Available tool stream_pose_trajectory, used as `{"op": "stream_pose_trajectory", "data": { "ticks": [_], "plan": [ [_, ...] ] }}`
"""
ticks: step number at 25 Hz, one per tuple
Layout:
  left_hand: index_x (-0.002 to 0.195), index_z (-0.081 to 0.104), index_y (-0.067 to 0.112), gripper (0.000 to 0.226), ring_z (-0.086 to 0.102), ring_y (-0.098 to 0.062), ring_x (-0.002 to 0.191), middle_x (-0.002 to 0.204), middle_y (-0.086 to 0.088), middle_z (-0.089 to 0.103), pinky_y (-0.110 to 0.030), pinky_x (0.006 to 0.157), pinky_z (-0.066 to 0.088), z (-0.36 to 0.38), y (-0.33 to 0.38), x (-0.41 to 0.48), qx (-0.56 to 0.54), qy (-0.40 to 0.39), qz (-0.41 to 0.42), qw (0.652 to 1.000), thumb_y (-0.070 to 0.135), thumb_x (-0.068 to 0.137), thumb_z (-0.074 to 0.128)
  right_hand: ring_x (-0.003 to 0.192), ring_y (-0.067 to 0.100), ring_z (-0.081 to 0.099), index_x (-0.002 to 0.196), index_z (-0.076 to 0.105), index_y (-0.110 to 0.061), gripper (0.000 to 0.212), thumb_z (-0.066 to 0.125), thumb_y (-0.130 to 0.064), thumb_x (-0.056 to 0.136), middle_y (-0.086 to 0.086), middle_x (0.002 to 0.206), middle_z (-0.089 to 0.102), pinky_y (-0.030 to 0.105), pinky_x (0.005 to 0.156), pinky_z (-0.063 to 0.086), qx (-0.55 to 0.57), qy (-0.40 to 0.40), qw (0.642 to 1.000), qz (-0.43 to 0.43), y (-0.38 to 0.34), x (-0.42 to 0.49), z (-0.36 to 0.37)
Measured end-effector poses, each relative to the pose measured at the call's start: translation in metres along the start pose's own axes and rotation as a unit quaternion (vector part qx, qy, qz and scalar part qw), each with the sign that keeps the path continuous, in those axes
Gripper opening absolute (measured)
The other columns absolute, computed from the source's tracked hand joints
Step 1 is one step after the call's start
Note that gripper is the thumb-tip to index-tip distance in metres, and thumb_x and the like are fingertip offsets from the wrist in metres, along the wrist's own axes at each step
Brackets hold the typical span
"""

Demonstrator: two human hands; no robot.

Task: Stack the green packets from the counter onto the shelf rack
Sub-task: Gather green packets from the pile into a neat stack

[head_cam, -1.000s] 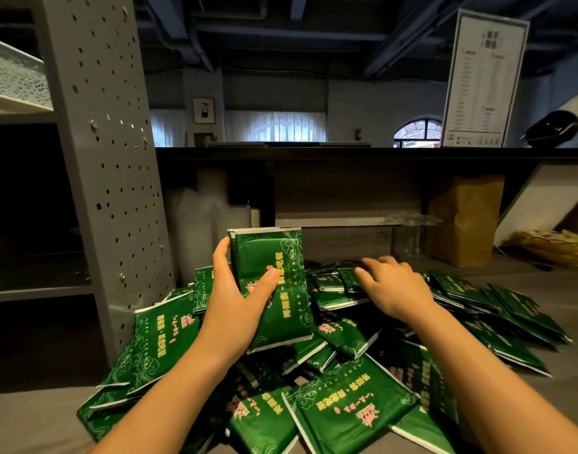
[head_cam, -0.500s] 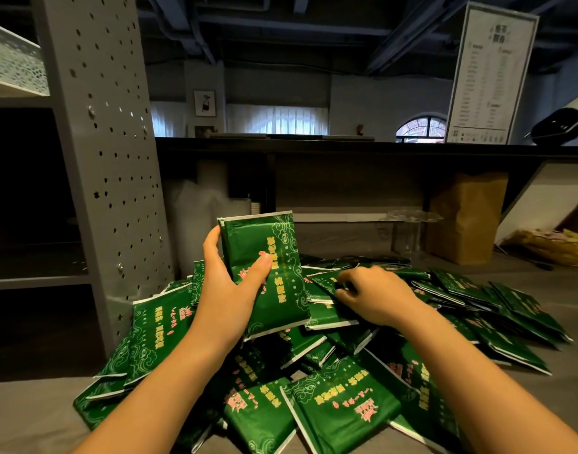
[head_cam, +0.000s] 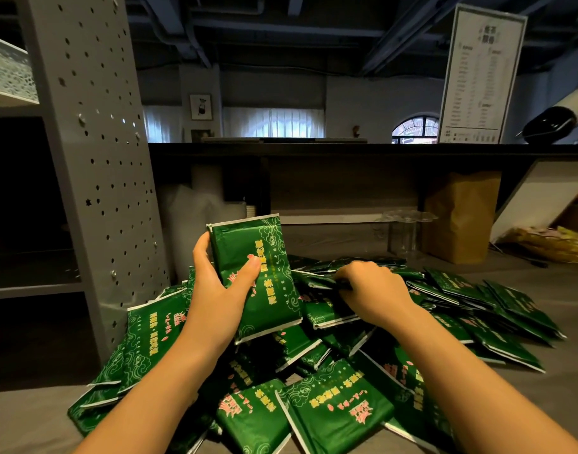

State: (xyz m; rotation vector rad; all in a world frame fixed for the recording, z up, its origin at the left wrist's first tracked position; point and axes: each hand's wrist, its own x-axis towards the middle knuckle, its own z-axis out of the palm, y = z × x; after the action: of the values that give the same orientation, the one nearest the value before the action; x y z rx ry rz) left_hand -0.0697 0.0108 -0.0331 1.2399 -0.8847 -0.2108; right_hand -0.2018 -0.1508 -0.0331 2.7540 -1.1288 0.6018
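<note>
Left hand (head_cam: 215, 290) is clamped on one green packet (head_cam: 258, 276), thumb across the printed face and fingers wrapped behind its left edge. It holds the packet clear above the pile (head_cam: 340, 411), long axis near upright, top leaning slightly left.

Right hand (head_cam: 373, 290) is curled, knuckles up, fingertips pinching the edge of a second packet (head_cam: 314, 280) at the crest of the pile, just right of the held one. This one lies close to flat, long axis running left to right. Cannot tell whether it is free of its neighbours.

The other packets are heaped loose on the grey table (head_cam: 569, 404), overlapping at all angles. A few lean against the foot of the shelf rack (head_cam: 94, 142).

The rack stands left of both hands, and the left hand is nearer. The open shelf (head_cam: 28, 286) is too dark to show what it holds.

Judgement: gathering step. The flat packet likely has to turn upright and travel left to meet the held one before both go to the shelf. Most of the pile remains.
</note>
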Motion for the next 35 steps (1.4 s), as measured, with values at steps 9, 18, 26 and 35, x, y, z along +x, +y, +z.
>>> {"op": "stream_pose_trajectory", "data": {
  "ticks": [9, 18, 26, 35],
  "plan": [
    [0.142, 0.02, 0.031, 0.065, 0.058, -0.001, 0.091, 0.11, 0.014, 0.054, -0.018, 0.063, 0.045, -0.004, 0.002, 0.003, 0.005, 0.024, -0.028, 0.999, 0.026, 0.09, 0.059, 0.087, 0.0, 0.062, 0.104, 0.063, -0.024, 0.019, 0.05, -0.013, 0.096, -0.008, 0.099, 0.066, 0.016, 0.069, 0.05, 0.427, 0.198, 0.882, -0.026, -0.004, -0.002, -0.028],
    [0.139, 0.023, 0.027, 0.055, 0.058, -0.013, 0.101, 0.116, 0.005, 0.055, -0.032, 0.081, 0.048, -0.003, 0.002, 0.006, -0.036, 0.061, -0.059, 0.996, 0.029, 0.093, 0.054, 0.107, 0.015, 0.063, 0.13, 0.044, -0.044, 0.05, 0.044, -0.007, 0.097, 0.002, 0.121, 0.061, 0.041, 0.088, 0.055, 0.667, 0.111, 0.733, -0.08, -0.068, -0.023, -0.003],
    [0.139, 0.019, 0.031, 0.073, 0.061, -0.01, 0.103, 0.116, 0.005, 0.059, -0.029, 0.087, 0.05, 0.005, -0.001, -0.002, -0.054, 0.03, -0.023, 0.998, 0.039, 0.083, 0.065, 0.131, -0.01, 0.035, 0.143, 0.032, -0.033, 0.052, 0.038, -0.006, 0.099, -0.018, 0.145, 0.04, 0.025, 0.114, 0.03, 0.618, 0.094, 0.774, -0.106, -0.091, -0.04, 0.017],
    [0.141, 0.02, 0.029, 0.071, 0.06, -0.005, 0.092, 0.116, 0.009, 0.053, -0.017, 0.06, 0.049, -0.005, -0.002, 0.006, -0.05, 0.044, -0.01, 0.998, 0.024, 0.085, 0.064, 0.116, 0.0, 0.052, 0.131, 0.051, -0.026, 0.034, 0.038, -0.016, 0.101, -0.01, 0.123, 0.058, 0.017, 0.098, 0.042, 0.57, 0.103, 0.808, -0.109, -0.056, -0.016, 0.002]
  ]
}}
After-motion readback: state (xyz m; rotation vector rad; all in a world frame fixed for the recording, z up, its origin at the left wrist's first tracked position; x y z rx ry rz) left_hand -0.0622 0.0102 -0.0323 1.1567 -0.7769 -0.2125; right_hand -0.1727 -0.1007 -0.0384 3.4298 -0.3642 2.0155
